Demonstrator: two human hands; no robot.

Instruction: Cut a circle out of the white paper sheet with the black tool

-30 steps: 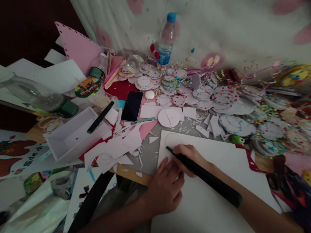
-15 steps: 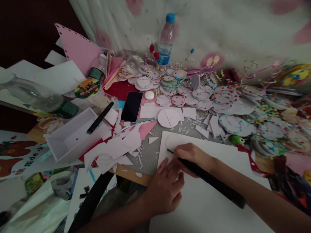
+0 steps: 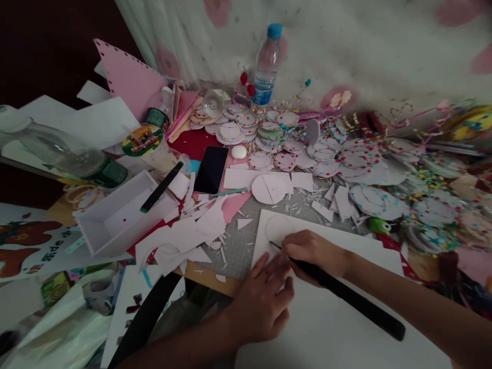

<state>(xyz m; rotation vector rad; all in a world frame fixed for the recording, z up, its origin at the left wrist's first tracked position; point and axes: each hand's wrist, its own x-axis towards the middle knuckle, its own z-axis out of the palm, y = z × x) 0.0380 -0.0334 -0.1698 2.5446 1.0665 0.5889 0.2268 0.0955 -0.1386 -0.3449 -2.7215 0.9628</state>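
A large white sheet of paper [image 3: 338,320] lies over the front of the table, with a faint circle [image 3: 279,227] drawn near its top left corner. My right hand [image 3: 313,256] is closed around a black craft knife [image 3: 357,300]. Its thin tip points at the lower left edge of the circle; whether it has cut in, I cannot tell. My left hand [image 3: 265,297] lies on the sheet just below, palm down with its fingers spread. Beyond the sheet, a white paper disc [image 3: 269,188] with a line across it rests on the paper strips.
White paper scraps [image 3: 184,233] litter the grey cutting mat [image 3: 240,251]. A phone [image 3: 210,170], a white box [image 3: 119,218] with a dark pen [image 3: 161,187] across its rim, and bottles stand left. Decorated paper discs [image 3: 326,154] are heaped along the back, near a blue-capped bottle [image 3: 267,64].
The view has shifted slightly. My right hand has moved a little along the circle's lower left edge, and the knife's rear end has swung right and down. My left hand stays on the sheet.
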